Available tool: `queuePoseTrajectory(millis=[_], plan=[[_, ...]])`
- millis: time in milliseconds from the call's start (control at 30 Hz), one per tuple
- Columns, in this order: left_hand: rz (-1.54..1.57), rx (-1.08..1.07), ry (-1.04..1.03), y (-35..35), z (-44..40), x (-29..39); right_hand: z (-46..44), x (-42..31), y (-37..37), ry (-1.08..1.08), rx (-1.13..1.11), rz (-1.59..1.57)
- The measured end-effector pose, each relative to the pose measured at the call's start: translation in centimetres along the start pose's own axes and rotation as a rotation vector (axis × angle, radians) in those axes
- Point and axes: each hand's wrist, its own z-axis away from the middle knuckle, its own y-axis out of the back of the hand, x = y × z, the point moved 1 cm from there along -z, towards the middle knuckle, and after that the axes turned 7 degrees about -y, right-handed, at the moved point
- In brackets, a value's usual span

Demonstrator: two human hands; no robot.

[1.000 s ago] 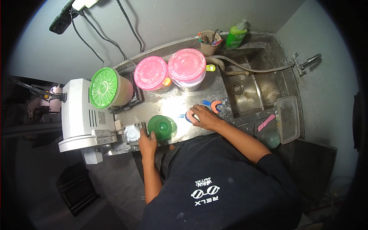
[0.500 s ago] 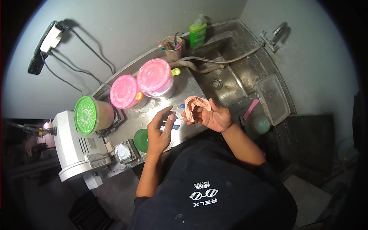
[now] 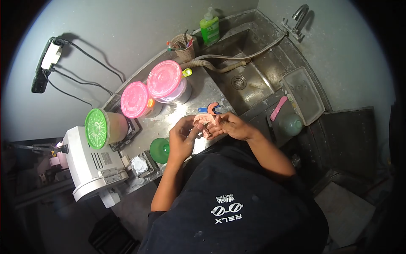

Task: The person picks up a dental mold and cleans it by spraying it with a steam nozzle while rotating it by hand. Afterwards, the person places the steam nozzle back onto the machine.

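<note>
Between my hands is a pinkish dental cast (image 3: 203, 119), horseshoe-shaped with a row of tooth forms. My left hand (image 3: 183, 137) closes on its left side, thumb toward the front. My right hand (image 3: 235, 127) pinches its right side, with other fingers beneath it. Fingers cover part of the lower edge of the cast. Just beyond the cast, a blue impression tray (image 3: 203, 110) with orange material lies on the metal counter (image 3: 201, 86). A green rubber bowl (image 3: 159, 150) rests left of my left hand.
Two pink-lidded tubs (image 3: 164, 79) and a green-lidded tub (image 3: 97, 128) line the left. A white machine (image 3: 94, 158) stands at the counter's left end. At right are the sink (image 3: 253, 80), a pink spatula (image 3: 278, 108) and a clear tray (image 3: 305, 94). A soap bottle (image 3: 209, 29) stands behind.
My left hand has moved right and closed on the cast, which my right hand held alone before. The cast has moved slightly left and down, so the impression tray behind it now shows.
</note>
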Motion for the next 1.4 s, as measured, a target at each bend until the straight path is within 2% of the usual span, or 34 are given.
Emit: queuePoseTrajectory(millis=[67, 133, 167, 200, 267, 300, 433, 500, 733, 800, 833, 867, 933, 967, 1133, 1200, 1400], plan=[[-0.058, 0.073, 0.069, 1.5, 1.2, -1.7, -1.6, 0.7, 1.2, -0.082, 0.041, -0.066], [-0.097, 0.131, 0.087, 2.8, 2.6, -2.8, -3.1, -0.1, 2.3, -0.252, 0.443, 1.115], [-0.085, 0.185, 0.108, 3.4, 3.3, -3.2, -3.6, 3.8, 4.4, 0.082, 0.651, 1.108], [-0.072, 0.239, 0.128, 3.9, 4.0, -3.5, -4.5, 5.8, 5.3, 0.081, 0.641, 1.109], [-0.063, 0.271, 0.118, 4.6, 5.2, -4.1, -5.7, 7.1, 6.1, 0.179, 0.715, 1.308], [-0.051, 0.294, 0.126, 4.7, 5.7, -4.1, -6.1, 6.9, 6.3, 0.069, 0.637, 1.308], [-0.021, 0.354, 0.121, 5.3, 7.5, -4.3, -6.7, 7.9, 7.7, 0.096, 0.602, 1.342], [-0.013, 0.384, 0.120, 5.3, 8.2, -4.3, -6.1, 7.6, 7.8, 0.166, 0.602, 1.132], [0.001, 0.467, 0.151, 5.0, 9.4, -4.8, -4.0, 4.0, 7.2, 0.271, 0.644, 1.006], [0.018, 0.478, 0.160, 5.0, 9.4, -4.9, -3.7, 3.0, 7.3, 0.097, 0.352, -0.096], [0.021, 0.473, 0.159, 5.1, 9.3, -5.1, -3.0, 2.3, 7.2, 0.106, 0.205, -0.196], [0.035, 0.454, 0.141, 5.2, 9.1, -5.4, -2.3, 0.9, 6.1, 0.112, 0.212, -0.194], [0.047, 0.417, 0.125, 4.9, 8.5, -5.4, -1.2, -1.4, 3.7, 0.129, 0.046, -0.393], [0.056, 0.394, 0.113, 4.7, 8.1, -5.0, -1.0, -2.1, 3.2, 0.146, -0.017, -0.375], [0.065, 0.257, 0.079, 4.8, 6.3, -5.5, 0.2, -3.8, 1.0, 0.197, -0.019, -0.377], [0.122, 0.282, 0.094, 4.5, 5.5, -5.4, 0.7, -4.3, 0.7, 0.208, -0.119, -0.356], [0.323, 0.221, 0.142, 4.4, 3.4, -5.5, 1.8, -5.2, 0.3, 0.252, -0.113, -0.293]])
